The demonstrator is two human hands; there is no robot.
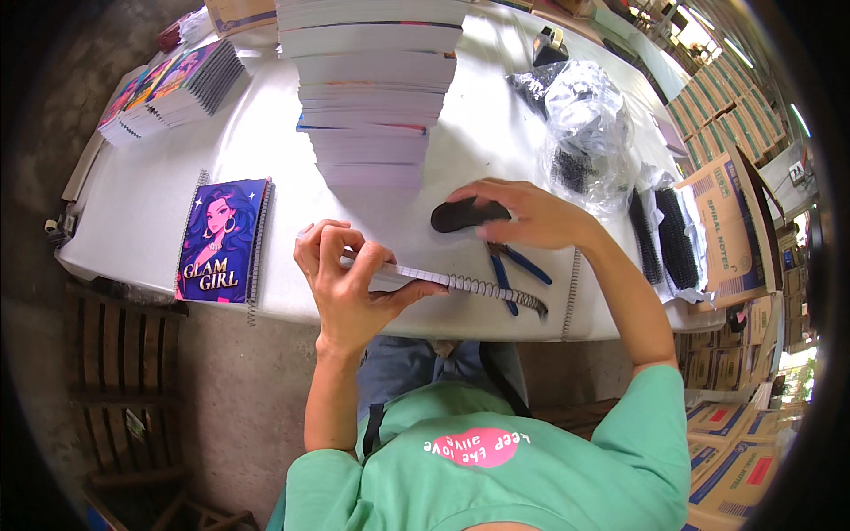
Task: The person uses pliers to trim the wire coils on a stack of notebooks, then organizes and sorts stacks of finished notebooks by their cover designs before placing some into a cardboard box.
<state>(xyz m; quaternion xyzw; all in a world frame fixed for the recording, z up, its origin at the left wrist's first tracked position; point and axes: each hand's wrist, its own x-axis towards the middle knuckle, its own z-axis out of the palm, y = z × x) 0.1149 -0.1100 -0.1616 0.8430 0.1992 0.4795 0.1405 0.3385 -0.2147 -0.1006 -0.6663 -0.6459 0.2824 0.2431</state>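
Note:
My left hand [341, 274] grips a spiral notebook [407, 273] between thumb and fingers. The notebook is edge-on, and a dark wire coil [496, 290] runs along its edge and sticks out past the right end. My right hand [531, 212] is closed around a smooth black oval object [460, 215], fingers along its far side and thumb at its near side; its kind is not clear. Just below the right hand, blue-handled pliers [506, 281] lie on the table. A loose coil [571, 292] lies to their right.
A tall stack of notebooks [376, 88] rises at the far middle of the white table [292, 190]. A purple-covered notebook [221, 239] with coils beside it lies left, and bound notebooks [177, 88] stand behind. Plastic-bagged coils [584, 115], black coils [677, 234] and a cardboard box [726, 226] are right.

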